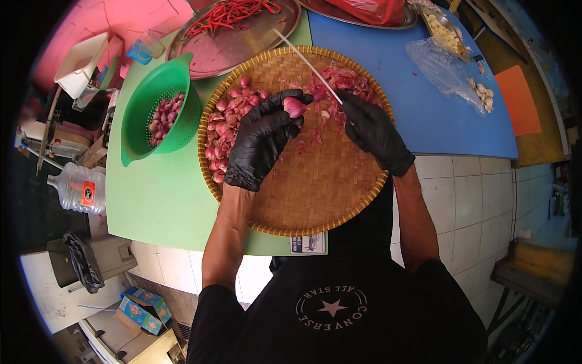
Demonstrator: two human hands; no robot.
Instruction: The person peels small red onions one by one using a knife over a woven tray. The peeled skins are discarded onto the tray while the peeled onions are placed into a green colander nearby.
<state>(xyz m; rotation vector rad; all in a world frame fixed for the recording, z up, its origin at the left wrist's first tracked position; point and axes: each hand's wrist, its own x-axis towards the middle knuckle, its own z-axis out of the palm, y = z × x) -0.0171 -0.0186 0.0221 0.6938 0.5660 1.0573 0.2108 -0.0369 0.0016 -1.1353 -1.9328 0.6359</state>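
Both hands wear black gloves above a round woven bamboo tray point(318, 195). My left hand point(263, 136) holds a red shallot point(295, 107) between its thumb and fingers. In my right hand point(375, 129) is a thin, pale, straight tool point(309, 66), perhaps a knife seen edge-on, pointing up and left past the shallot. Unpeeled shallots point(223, 127) are heaped along the tray's left side, partly behind my left hand. Loose shallot skins point(341, 82) lie at its upper right. Left of the tray, a green plastic colander point(184, 123) contains peeled shallots point(164, 118).
Behind the tray, a round metal tray point(213, 59) bears red chillies point(232, 16). Another metal tray point(402, 22) holds a red plastic bag point(377, 9). A clear plastic bag point(436, 68), garlic bulbs point(483, 95) and a container of peeled cloves point(445, 36) are on the blue tabletop point(454, 127).
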